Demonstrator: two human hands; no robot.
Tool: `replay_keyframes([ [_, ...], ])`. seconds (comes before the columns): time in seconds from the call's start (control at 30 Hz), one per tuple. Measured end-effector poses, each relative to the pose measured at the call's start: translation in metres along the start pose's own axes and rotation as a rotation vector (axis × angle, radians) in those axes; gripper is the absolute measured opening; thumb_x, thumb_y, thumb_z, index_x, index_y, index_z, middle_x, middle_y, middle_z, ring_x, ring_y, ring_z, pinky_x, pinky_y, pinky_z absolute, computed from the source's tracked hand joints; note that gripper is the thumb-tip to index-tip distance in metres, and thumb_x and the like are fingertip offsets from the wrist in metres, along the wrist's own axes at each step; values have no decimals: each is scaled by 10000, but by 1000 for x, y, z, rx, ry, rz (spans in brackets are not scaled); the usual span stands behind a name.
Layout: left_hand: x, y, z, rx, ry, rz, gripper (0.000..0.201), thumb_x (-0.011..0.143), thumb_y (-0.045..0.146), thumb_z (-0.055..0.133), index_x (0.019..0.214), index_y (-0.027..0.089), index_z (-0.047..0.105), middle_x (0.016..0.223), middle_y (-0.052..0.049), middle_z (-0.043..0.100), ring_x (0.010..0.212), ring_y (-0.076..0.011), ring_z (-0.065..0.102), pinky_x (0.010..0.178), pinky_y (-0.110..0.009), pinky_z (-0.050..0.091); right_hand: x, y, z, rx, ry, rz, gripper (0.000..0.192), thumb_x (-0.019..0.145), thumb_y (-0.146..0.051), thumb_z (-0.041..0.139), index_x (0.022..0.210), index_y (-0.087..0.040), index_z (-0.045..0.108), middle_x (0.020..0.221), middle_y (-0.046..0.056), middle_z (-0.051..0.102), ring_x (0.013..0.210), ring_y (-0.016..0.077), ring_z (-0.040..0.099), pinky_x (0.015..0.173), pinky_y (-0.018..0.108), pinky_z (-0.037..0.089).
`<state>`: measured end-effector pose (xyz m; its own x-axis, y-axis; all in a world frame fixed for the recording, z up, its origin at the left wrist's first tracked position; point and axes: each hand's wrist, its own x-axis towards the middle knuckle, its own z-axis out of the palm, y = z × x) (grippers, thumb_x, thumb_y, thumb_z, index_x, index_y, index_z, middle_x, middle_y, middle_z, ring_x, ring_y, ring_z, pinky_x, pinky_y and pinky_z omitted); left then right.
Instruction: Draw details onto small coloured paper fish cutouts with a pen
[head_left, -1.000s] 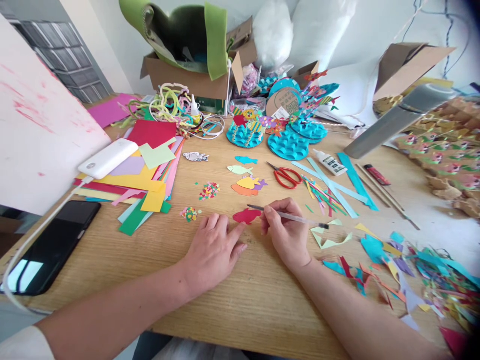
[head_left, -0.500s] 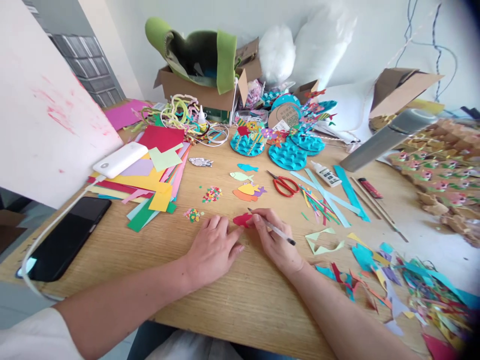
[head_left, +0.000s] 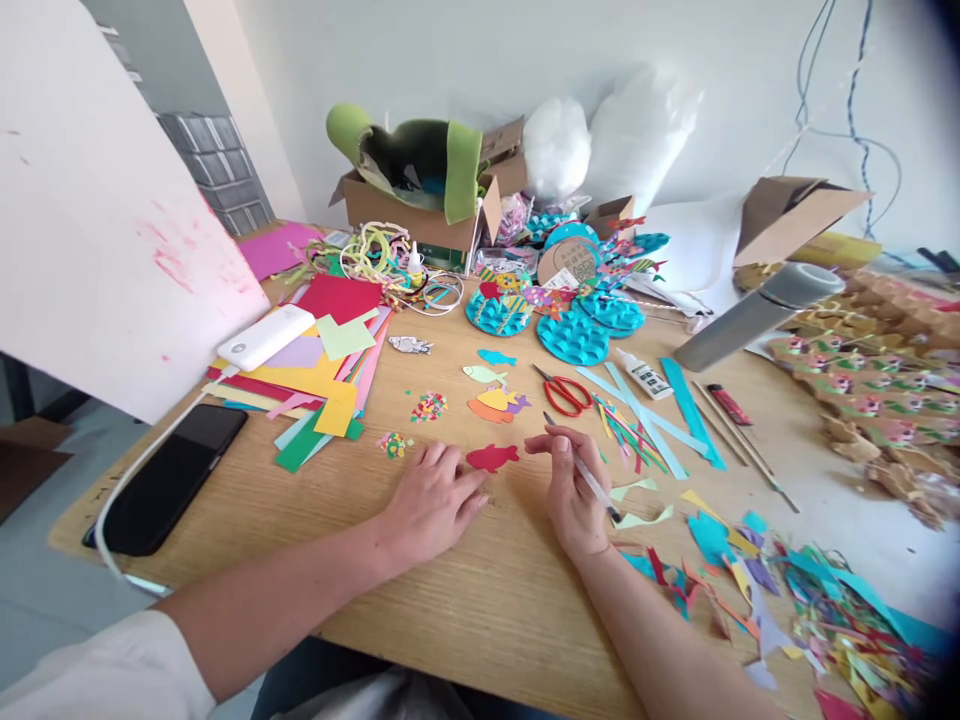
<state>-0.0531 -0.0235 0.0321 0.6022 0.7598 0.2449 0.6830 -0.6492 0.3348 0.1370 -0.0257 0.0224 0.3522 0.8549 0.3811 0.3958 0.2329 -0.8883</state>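
Note:
A red paper fish [head_left: 493, 457] lies flat on the wooden table [head_left: 465, 590]. My left hand [head_left: 430, 500] rests palm down just left of it, fingertips close to the fish's tail. My right hand [head_left: 571, 490] is to the right of the fish and grips a thin pen [head_left: 583, 467] whose tip points up and away from the fish. Behind the red fish lie more paper fish: an orange and yellow one [head_left: 493, 404], a pale green one [head_left: 481, 374] and a blue one [head_left: 496, 357].
Red scissors [head_left: 565, 391], a glue bottle [head_left: 643, 374] and blue paper strips [head_left: 645, 410] lie behind my right hand. Coloured paper sheets [head_left: 315, 375], a power bank [head_left: 265, 337] and a phone [head_left: 169, 478] are at left. Paper scraps [head_left: 787, 590] cover the right side. Small confetti piles [head_left: 428, 406] sit nearby.
My right hand has drawn back to the right, off the red fish, and the pen has swung from lying level to pointing upward. The camera has tilted up and back.

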Motion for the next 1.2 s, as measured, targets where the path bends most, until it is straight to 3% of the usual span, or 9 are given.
replay_keyframes([
  [0.13, 3, -5, -1, -58, 75, -18, 231, 943, 269, 448, 920, 195, 666, 884, -57, 576, 895, -199, 477, 827, -368, 405, 2, 0, -2, -28, 3, -8, 229, 937, -403, 463, 989, -203, 561, 745, 32, 682, 699, 183, 651, 676, 312, 487],
  [0.37, 8, -16, 5, -58, 203, -107, 336, 969, 225, 374, 685, 180, 548, 729, -34, 553, 785, -169, 492, 783, -341, 414, 0, 9, -2, -22, -33, -14, 203, 961, -342, 421, 1035, -207, 554, 779, 41, 682, 740, 186, 649, 716, 327, 479],
  [0.6, 9, -12, 3, -7, 300, -79, 344, 955, 183, 374, 628, 191, 483, 662, -19, 521, 713, -160, 492, 705, -309, 416, 5, 12, 3, -14, -35, -17, 207, 950, -366, 425, 973, -204, 552, 770, 51, 677, 699, 189, 651, 666, 327, 498],
  [0.77, 9, -14, 3, -71, 389, -87, 354, 961, 183, 356, 622, 192, 457, 636, -6, 494, 689, -151, 476, 703, -300, 408, 8, 22, 8, -119, -138, -73, 158, 889, -319, 510, 967, -190, 555, 910, 100, 680, 820, 225, 651, 727, 365, 507],
  [0.87, 10, -17, 7, -100, 440, -75, 372, 959, 207, 366, 591, 201, 416, 602, 1, 466, 654, -146, 454, 681, -293, 397, 7, 30, 10, -203, -177, -99, 126, 862, -258, 494, 944, -186, 555, 881, 97, 660, 839, 239, 621, 750, 387, 494],
  [1.2, 8, -20, 11, -161, 474, 4, 324, 931, 138, 429, 613, 195, 399, 601, 9, 459, 644, -141, 431, 668, -296, 362, 8, 30, 8, -364, -335, -38, 295, 763, -70, 490, 1035, -176, 532, 820, 78, 627, 817, 262, 558, 715, 359, 453],
])
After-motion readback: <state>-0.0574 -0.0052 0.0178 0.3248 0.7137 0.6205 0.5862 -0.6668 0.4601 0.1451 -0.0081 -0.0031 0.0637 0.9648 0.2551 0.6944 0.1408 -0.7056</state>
